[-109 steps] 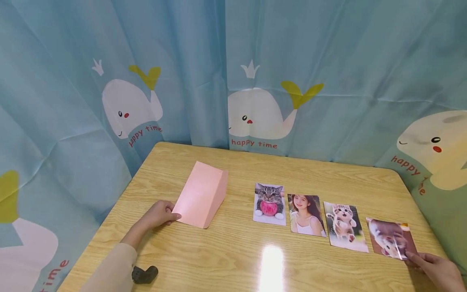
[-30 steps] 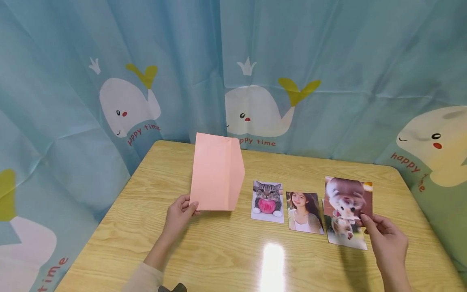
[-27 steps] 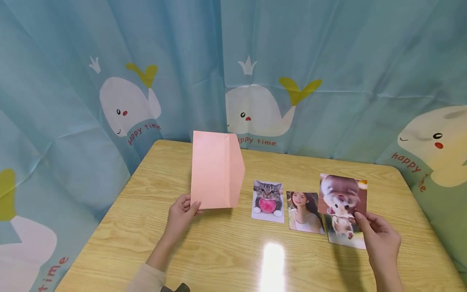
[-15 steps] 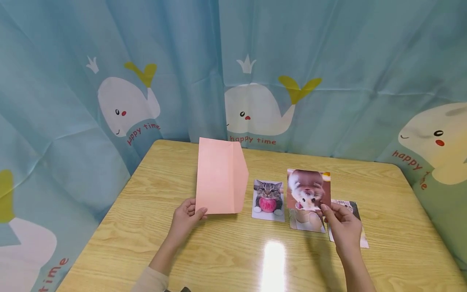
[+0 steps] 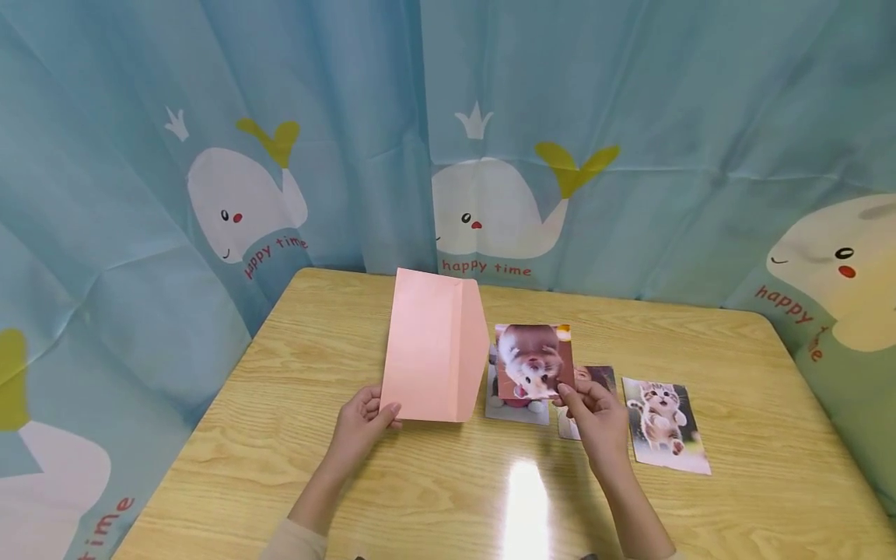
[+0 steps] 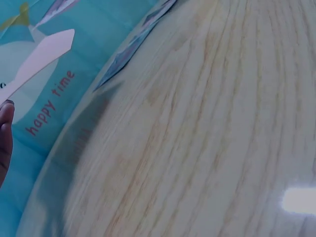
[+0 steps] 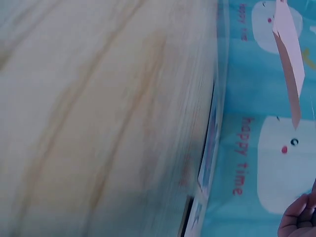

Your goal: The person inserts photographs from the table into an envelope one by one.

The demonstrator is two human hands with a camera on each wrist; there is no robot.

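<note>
My left hand (image 5: 364,424) pinches the lower left corner of a pink envelope (image 5: 435,346) and holds it upright above the wooden table (image 5: 434,490), flap side to the right. Just right of the envelope, my right hand (image 5: 595,416) pinches the lower edge of a fluffy-puppy photo (image 5: 533,362), held up above the table. Under it lie a cat photo (image 5: 514,406) and a woman's portrait (image 5: 591,385), both partly hidden. A kitten photo (image 5: 663,424) lies flat further right. In the right wrist view the envelope (image 7: 290,54) shows edge-on.
Blue whale-print curtains (image 5: 630,117) close in the table at the back and both sides. The table's near half carries a bright glare spot (image 5: 523,505). The wrist views show mostly blurred wood grain (image 6: 197,148) and curtain.
My right hand lifted the puppy photo from the far right of the row and carried it left until it hangs beside the envelope. My left hand raised the envelope upright and shifted it slightly right.
</note>
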